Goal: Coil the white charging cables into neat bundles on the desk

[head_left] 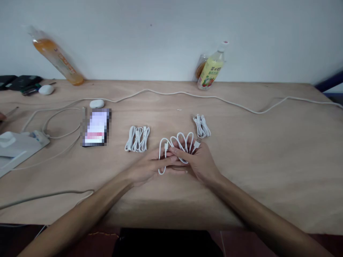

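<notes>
White cable [184, 144], looped but not tied, sits between the two hands above the table [254, 171], just in front of the person. From where I stand the coiling looks partly done: several loops stand up in a row, yet one wide bend hangs loose at the left, and both plugs, the small one [166, 146] and the USB one [197, 143], show at opposite sides. The right hand [205, 162] pinches the loops, its thumb laid across them. The left hand [147, 166] has its fingers stretched out and a little apart, one reaching below the loops; whether they grip the cable I can't tell. Already wound tight are the neat bundles [137, 139] lying side by side to the left, and more coils [202, 126] just beyond the right hand. Gathering this one compactly seems what's left.
</notes>
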The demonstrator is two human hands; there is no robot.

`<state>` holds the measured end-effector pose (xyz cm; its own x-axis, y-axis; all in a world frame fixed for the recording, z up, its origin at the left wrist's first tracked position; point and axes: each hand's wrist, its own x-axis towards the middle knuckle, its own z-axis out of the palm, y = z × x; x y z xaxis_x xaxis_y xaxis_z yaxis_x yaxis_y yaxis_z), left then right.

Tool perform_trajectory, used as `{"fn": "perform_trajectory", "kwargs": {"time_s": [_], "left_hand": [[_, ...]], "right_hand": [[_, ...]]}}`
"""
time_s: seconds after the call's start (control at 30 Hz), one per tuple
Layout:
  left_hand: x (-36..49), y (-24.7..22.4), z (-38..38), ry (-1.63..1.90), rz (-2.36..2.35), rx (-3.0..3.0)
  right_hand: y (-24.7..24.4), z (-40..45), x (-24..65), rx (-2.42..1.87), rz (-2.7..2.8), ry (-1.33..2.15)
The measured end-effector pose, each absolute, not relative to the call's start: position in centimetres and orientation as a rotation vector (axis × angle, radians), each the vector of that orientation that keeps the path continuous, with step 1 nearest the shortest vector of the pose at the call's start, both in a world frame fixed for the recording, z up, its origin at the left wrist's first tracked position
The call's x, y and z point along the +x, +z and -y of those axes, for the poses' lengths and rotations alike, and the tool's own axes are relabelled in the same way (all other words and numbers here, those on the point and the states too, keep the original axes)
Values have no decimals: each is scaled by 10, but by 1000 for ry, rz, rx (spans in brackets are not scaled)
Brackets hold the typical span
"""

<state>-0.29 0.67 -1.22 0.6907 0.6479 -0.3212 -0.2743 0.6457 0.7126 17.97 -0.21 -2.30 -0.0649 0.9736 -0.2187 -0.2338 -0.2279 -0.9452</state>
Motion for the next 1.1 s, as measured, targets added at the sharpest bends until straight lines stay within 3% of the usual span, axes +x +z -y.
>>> {"fn": "perform_trajectory", "kwargs": {"time_s": [0.3, 1.1], "left_hand": [[-2, -12, -8, 710, -585, 601], [-3, -12, -15, 690, -532, 464]], "right_hand": [[-17, -3, 184, -1146, 1002, 1434], [-11, -10, 194, -1198, 1268, 1383]]}}
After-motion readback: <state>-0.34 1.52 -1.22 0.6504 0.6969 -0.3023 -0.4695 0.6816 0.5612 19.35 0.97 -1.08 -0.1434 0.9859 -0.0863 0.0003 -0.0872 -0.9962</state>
